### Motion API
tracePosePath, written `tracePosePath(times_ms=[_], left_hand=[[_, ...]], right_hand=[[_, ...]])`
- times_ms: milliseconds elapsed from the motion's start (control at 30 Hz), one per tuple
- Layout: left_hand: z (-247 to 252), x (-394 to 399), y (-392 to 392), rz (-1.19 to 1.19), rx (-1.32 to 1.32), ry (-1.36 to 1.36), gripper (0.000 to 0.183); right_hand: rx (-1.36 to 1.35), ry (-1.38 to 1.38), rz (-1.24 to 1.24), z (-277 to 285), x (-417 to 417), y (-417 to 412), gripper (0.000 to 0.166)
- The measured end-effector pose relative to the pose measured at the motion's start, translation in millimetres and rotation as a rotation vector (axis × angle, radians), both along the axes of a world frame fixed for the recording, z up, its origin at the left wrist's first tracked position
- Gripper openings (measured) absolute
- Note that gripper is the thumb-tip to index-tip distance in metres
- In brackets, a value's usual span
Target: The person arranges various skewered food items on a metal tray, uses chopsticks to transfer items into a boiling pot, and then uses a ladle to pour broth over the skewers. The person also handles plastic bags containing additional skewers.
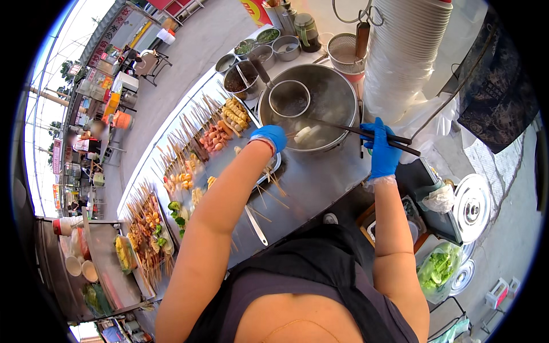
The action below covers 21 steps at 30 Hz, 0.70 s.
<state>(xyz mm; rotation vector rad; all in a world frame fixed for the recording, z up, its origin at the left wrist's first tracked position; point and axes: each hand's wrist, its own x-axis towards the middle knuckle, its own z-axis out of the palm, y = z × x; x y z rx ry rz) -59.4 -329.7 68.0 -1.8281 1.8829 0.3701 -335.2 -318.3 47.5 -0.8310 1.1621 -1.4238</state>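
Observation:
My left hand (269,137), in a blue glove, is closed at the near left rim of a large steel pot (355,103). A thin skewer (291,134) runs from its fingers to pale white food (307,133) over the steaming liquid. My right hand (379,148), also gloved in blue, grips long dark chopsticks (343,126) right of the pot. Their tips reach in above the white food. A round strainer (290,99) with a dark handle rests at the pot's far left side. The glove hides most of what my left fingers hold.
Skewered foods (214,138) line the steel counter (296,206) at left, near a white-handled utensil (256,227). Sauce pots (241,81) stand beyond. A tall stack of white bowls (407,55) rises behind my right hand. Bagged lettuce (439,268) sits lower right.

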Motion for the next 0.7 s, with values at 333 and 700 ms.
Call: tracePosePath(times_ms=[333, 700], left_hand=[[14, -4, 10, -0.024, 0.001, -0.026, 0.025], [17, 14, 13, -0.033, -0.035, -0.051, 0.025]], right_hand=[[0.094, -0.056, 0.083, -7, 19, -1, 0.030], [-0.015, -0.040, 0.070, 1, -1, 19, 0.026]])
